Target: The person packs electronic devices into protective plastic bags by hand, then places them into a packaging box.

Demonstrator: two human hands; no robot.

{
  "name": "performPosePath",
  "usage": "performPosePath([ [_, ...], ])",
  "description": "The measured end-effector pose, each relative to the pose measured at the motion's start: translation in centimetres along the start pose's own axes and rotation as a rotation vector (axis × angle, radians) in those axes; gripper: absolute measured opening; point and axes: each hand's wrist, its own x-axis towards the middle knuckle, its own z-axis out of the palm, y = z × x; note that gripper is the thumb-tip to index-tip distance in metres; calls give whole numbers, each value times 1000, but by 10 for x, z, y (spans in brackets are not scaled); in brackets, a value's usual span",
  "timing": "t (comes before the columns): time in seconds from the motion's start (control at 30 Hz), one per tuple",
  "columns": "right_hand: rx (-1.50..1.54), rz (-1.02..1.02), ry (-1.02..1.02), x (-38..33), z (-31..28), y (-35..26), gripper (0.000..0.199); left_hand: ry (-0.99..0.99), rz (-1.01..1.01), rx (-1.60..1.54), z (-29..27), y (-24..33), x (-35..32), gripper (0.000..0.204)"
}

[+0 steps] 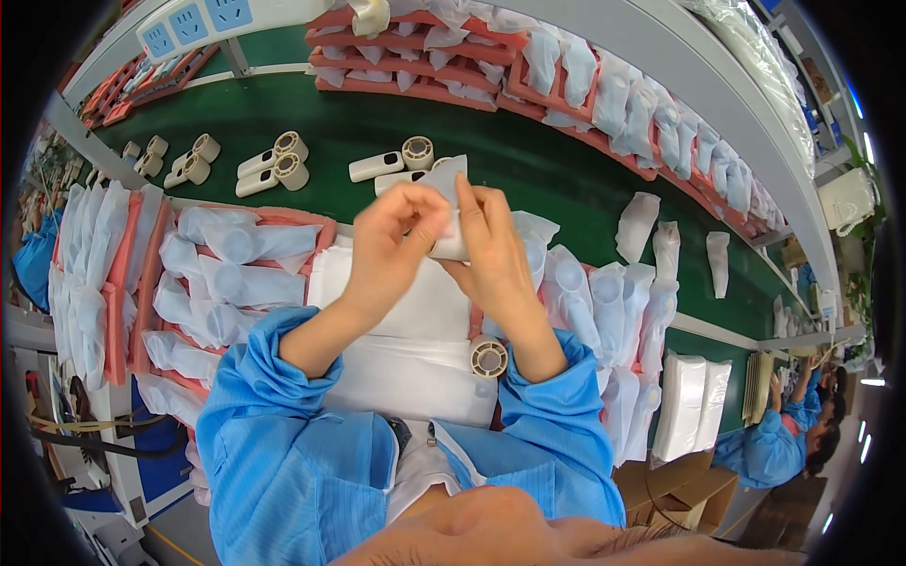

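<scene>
My right hand (497, 241) grips a translucent white bag (447, 177) in front of me, over the work table. Its forefinger is stretched up along the bag's edge. Beside it my left hand (392, 247) is closed, thumb and fingertips pinched together and slightly blurred; what they pinch, if anything, I cannot make out. Below both hands lies a stack of flat white bags (392, 297). A cream device with a round grille end (489, 357) rests on the bags near my right forearm, its other parts hidden. Just beyond the hands lie similar devices (377, 167), partly covered.
Pink trays (326, 231) of bagged items flank me left and right. More pink trays (406, 92) are stacked at the back. Paired cream devices (274, 170) stand on the green table (349, 123). A power strip (226, 19) hangs above. A co-worker (769, 439) sits far right.
</scene>
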Motion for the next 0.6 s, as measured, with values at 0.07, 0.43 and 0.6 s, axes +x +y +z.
performPosePath([
  [0.07,25,29,62,1,-3,1,86,11,118,173,6,4,-8,10],
  [0.43,223,183,247,-4,-4,13,77,-120,284,698,18,22,-8,59],
  [0.6,783,202,75,0,-12,6,68,-170,327,588,-5,10,11,55],
])
